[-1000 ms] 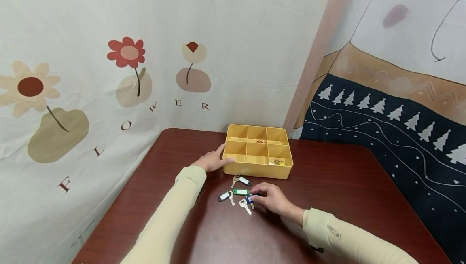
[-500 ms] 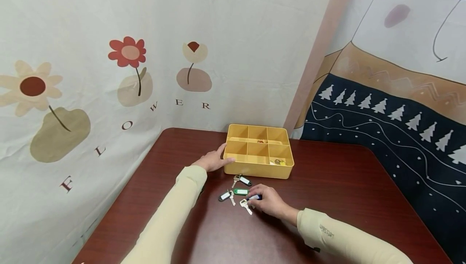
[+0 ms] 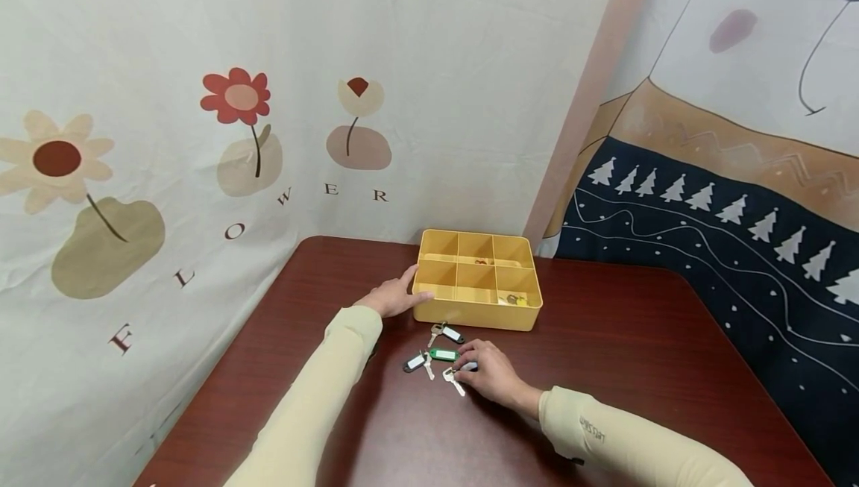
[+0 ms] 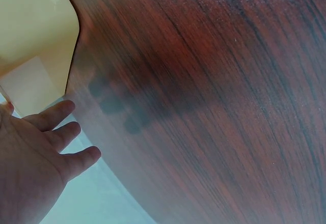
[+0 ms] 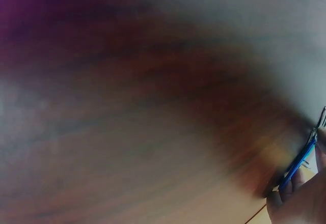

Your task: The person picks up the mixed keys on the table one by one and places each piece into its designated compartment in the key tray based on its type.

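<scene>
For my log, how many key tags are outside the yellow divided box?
4: black plastic tag nearest the box, leftmost black tag, green tag beside it, blue tag in the right hand, which may hide more.

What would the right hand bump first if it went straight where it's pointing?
The right hand would probably meet the green key tag first, though it might pass above; the height is unclear.

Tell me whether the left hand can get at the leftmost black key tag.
Likely yes: the left hand touches the yellow box nearby, and nothing stands between it and the leftmost black tag.
</scene>
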`<state>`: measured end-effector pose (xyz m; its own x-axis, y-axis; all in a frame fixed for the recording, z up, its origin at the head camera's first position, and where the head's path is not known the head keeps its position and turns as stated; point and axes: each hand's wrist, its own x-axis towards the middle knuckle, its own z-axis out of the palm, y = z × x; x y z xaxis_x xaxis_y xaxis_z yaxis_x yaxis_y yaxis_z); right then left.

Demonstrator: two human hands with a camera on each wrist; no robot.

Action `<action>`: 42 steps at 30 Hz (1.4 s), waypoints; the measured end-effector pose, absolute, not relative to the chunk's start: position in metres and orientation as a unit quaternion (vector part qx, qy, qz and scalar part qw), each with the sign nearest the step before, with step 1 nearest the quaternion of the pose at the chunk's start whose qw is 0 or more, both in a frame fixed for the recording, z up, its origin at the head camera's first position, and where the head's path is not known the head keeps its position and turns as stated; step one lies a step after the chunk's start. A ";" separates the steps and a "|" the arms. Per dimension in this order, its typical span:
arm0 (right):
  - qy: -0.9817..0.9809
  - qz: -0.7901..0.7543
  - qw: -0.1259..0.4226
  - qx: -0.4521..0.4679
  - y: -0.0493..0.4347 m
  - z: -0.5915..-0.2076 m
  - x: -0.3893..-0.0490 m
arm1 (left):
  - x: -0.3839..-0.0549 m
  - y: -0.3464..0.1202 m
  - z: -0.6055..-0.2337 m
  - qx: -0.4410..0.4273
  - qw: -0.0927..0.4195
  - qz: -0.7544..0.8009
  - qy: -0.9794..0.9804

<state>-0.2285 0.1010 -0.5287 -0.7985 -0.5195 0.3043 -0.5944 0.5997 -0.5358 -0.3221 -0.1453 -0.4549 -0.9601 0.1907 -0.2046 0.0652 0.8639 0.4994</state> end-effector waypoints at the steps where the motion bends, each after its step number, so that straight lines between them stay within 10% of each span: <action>1: -0.893 0.318 0.060 0.312 0.101 -0.529 -0.228 | -0.322 -0.145 -0.455 0.066 0.124 0.252 0.957; 42: -0.825 0.547 0.058 0.131 0.110 -0.449 -0.262 | -0.324 -0.145 -0.456 0.073 0.125 0.249 0.958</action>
<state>-0.2620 0.1096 -0.4489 -0.9593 -0.1525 0.2377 -0.2783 0.3682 -0.8871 -0.3239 -0.1450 -0.4560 -0.9581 0.2014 -0.2039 0.0767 0.8657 0.4946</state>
